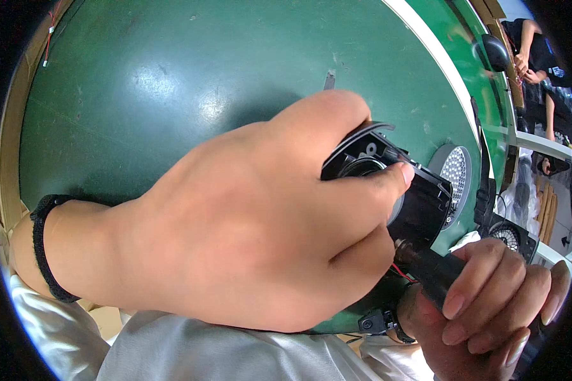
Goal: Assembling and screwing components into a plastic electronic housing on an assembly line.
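The black housing [422,206] is sitting right of the middle of my view, over the green table [171,127], and my left hand [248,228] is grasping it with bent fingers. My right hand [489,305] is grasping a black cylindrical tool [435,267], whose metal tip is pointing toward the housing, just beside my left fingers. If I am holding too loosely, I think the housing could be turning, and the tip could be slipping and scratching it or hurting my finger. The red wire [400,273] is lying near the tip, so a careless push could be pinching it. My left hand is hiding much of the housing, so I am not seeing whether the tip is touching it, nor whether the table is supporting it. Farther right, the grey perforated cover [454,171] is showing only partly, and some co-workers [540,70] are appearing small and cut off.
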Demonstrator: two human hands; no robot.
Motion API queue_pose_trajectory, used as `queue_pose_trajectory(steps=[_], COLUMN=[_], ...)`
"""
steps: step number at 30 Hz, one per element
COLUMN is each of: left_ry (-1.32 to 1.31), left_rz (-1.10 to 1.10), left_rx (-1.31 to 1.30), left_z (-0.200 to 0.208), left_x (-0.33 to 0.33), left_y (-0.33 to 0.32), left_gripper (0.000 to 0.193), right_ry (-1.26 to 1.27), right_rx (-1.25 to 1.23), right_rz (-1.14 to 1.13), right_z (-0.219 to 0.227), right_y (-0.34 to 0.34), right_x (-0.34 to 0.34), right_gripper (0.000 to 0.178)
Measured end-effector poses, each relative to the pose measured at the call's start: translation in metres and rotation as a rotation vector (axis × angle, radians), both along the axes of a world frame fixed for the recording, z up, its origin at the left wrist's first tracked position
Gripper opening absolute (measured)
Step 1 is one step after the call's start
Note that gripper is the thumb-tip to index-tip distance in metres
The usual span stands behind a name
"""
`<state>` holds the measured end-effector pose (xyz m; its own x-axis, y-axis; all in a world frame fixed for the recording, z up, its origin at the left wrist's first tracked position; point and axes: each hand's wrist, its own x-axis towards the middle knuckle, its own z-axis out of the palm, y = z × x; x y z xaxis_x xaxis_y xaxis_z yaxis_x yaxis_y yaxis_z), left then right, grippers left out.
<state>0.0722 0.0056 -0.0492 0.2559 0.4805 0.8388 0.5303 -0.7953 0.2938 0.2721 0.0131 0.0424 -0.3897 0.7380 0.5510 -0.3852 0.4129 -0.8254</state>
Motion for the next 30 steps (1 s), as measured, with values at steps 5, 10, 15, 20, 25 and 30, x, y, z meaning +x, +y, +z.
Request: queue_pose_trajectory(steps=[5,10,15,20,25,30], left_ry=[0.006,0.245,0.630,0.780,0.713,0.703], left_rz=[-0.054,-0.072,0.153,0.278,0.005,-0.004], left_rx=[-0.032,-0.354,-0.469,-0.395,-0.476,-0.446], left_z=[0.022,0.034,0.082,0.080,0.073,0.076], left_x=[-0.011,-0.026,-0.030,-0.028,-0.027,-0.029], left_y=[-0.008,-0.012,-0.038,-0.045,-0.031,-0.031], left_gripper=[0.011,0.036,0.081,0.089,0.098,0.096], right_ry=[-0.133,-0.007,0.115,0.033,0.076,0.029], right_rx=[0.085,-0.087,0.146,0.184,0.057,0.151], right_rz=[0.603,-0.244,-0.451,-0.726,-0.830,-0.816], right_z=[0.014,0.017,0.068,0.019,-0.008,-0.015], right_y=[0.046,0.001,0.021,0.061,0.078,0.088], right_x=[0.008,-0.011,0.062,0.090,0.079,0.088], right_gripper=[0.034,0.029,0.016,0.013,0.016,0.021])
